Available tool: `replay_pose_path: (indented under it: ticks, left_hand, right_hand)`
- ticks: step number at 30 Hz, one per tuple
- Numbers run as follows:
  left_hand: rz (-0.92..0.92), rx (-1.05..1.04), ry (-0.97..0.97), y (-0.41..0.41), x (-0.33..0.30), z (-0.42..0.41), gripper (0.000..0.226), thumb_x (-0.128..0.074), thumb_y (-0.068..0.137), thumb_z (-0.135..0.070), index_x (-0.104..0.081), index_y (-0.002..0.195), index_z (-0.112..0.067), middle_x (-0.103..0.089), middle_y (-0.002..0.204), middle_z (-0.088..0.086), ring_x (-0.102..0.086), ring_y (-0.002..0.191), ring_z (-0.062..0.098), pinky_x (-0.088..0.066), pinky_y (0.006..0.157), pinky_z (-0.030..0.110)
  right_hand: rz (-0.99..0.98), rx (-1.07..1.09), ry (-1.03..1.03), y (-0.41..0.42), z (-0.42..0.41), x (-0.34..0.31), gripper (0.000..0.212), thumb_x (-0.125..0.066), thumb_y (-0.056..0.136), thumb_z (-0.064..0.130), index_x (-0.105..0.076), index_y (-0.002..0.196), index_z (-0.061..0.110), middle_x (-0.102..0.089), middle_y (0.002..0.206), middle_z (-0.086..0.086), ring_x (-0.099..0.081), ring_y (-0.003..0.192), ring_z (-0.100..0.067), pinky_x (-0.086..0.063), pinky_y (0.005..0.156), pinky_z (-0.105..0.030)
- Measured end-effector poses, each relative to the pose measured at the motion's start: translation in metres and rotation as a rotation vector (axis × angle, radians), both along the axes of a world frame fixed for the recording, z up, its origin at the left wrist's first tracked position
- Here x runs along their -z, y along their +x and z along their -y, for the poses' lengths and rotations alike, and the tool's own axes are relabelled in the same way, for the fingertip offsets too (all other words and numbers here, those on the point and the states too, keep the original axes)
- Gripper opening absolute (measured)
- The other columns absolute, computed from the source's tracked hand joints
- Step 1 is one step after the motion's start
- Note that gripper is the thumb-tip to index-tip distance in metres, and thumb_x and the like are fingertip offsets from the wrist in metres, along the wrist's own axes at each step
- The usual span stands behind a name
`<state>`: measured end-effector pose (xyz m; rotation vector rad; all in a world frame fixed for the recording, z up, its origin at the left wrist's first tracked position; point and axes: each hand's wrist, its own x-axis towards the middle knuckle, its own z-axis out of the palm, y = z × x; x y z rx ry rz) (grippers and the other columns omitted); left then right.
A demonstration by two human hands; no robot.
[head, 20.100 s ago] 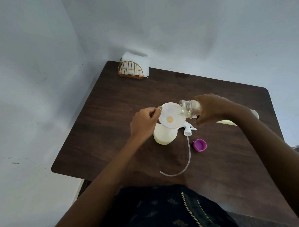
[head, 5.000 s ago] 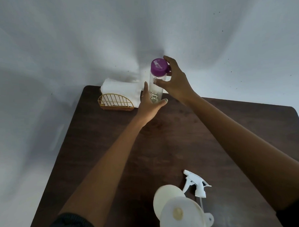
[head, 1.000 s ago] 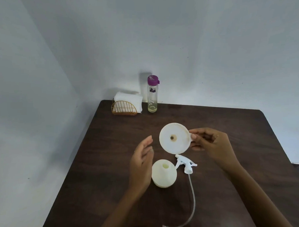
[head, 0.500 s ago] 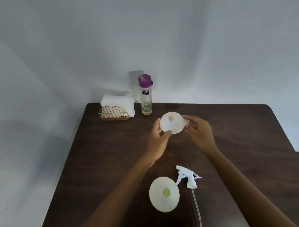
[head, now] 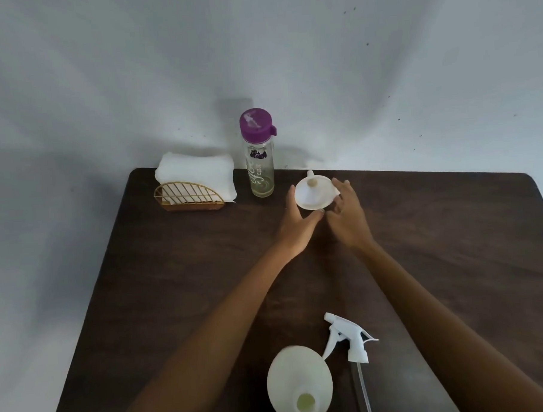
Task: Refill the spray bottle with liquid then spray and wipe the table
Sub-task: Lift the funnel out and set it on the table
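Observation:
The cream spray bottle (head: pixel 299 379) stands uncapped at the near edge of the dark wooden table (head: pixel 173 272), with yellowish liquid visible in its open neck. Its white trigger head (head: pixel 347 339) lies beside it on the right, the dip tube trailing toward me. At the far side, a white funnel (head: pixel 314 194) sits low over the table between my hands. My left hand (head: pixel 296 223) holds its left rim between fingers and thumb. My right hand (head: pixel 348 215) touches the right rim with spread, straight fingers.
A glass bottle with a purple cap (head: pixel 261 158), a little liquid at its bottom, stands left of the funnel by the wall. A gold wire holder with white napkins (head: pixel 191 190) sits at the far left corner. The wall runs behind the table.
Both hands have carried the funnel away from the spray bottle to the far side, lowering it beside the glass bottle. My right hand has gone from pinching the funnel's tab to touching its rim.

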<state>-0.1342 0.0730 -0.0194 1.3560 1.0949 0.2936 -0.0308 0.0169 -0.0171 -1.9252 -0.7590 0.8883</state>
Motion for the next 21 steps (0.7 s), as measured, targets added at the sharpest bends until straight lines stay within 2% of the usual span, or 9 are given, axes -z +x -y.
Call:
replay_pose_path:
  ticks: [8, 11, 14, 16, 19, 21]
  left_hand:
    - [0.011, -0.006, 0.022, 0.003, 0.012, -0.008, 0.083, -0.059, 0.093, -0.02, -0.004, 0.154, -0.026, -0.015, 0.161, -0.005, -0.016, 0.147, 0.014, -0.016, 0.106, 0.022]
    - [-0.007, 0.008, 0.039, 0.001, 0.014, -0.008, 0.084, -0.057, 0.094, -0.021, 0.0, 0.154, -0.028, -0.011, 0.162, -0.006, -0.012, 0.148, 0.015, -0.015, 0.111, 0.027]
    - [-0.039, 0.04, 0.04, -0.005, 0.012, -0.005, 0.087, -0.056, 0.094, -0.027, 0.008, 0.153, -0.03, -0.006, 0.163, -0.005, -0.008, 0.149, 0.016, -0.012, 0.117, 0.035]
    - [-0.046, 0.04, 0.031, -0.012, 0.009, 0.0, 0.085, -0.056, 0.095, -0.026, 0.006, 0.153, -0.029, -0.006, 0.163, -0.003, -0.007, 0.149, 0.017, -0.011, 0.119, 0.036]
    - [0.032, -0.019, -0.011, -0.031, -0.002, 0.015, 0.074, -0.054, 0.096, -0.017, -0.008, 0.154, -0.024, -0.018, 0.161, 0.002, -0.021, 0.147, 0.02, -0.023, 0.118, 0.037]
    - [0.058, -0.07, -0.012, -0.053, -0.008, 0.03, 0.061, -0.054, 0.097, -0.013, -0.025, 0.15, -0.019, -0.033, 0.154, 0.005, -0.038, 0.138, 0.022, -0.035, 0.107, 0.03]
  right_hand:
    - [-0.02, -0.012, -0.031, 0.008, -0.006, 0.01, 0.079, -0.047, 0.082, -0.007, -0.019, 0.15, 0.02, 0.0, 0.161, -0.005, -0.017, 0.147, -0.023, -0.024, 0.118, -0.046]
    - [-0.014, 0.018, -0.033, 0.011, -0.002, 0.012, 0.081, -0.045, 0.083, -0.009, -0.015, 0.151, 0.023, 0.0, 0.161, -0.004, -0.027, 0.144, -0.024, -0.03, 0.115, -0.038]
    - [0.032, 0.108, -0.048, 0.011, 0.007, 0.01, 0.076, -0.045, 0.084, -0.005, -0.02, 0.15, 0.022, -0.019, 0.159, 0.0, -0.043, 0.133, -0.022, -0.038, 0.1, -0.025]
    - [0.078, 0.176, -0.077, 0.012, 0.018, 0.007, 0.066, -0.047, 0.085, -0.001, -0.031, 0.146, 0.018, -0.038, 0.149, -0.002, -0.052, 0.122, -0.021, -0.039, 0.088, -0.023]
    - [0.172, 0.185, -0.143, 0.012, 0.049, 0.001, 0.042, -0.053, 0.086, 0.004, -0.053, 0.127, 0.01, -0.06, 0.124, -0.008, -0.058, 0.111, -0.022, -0.038, 0.083, -0.023]
    - [0.221, 0.135, -0.21, 0.01, 0.078, 0.001, 0.029, -0.057, 0.087, 0.006, -0.06, 0.116, 0.006, -0.065, 0.114, -0.01, -0.06, 0.103, -0.021, -0.038, 0.082, -0.023]
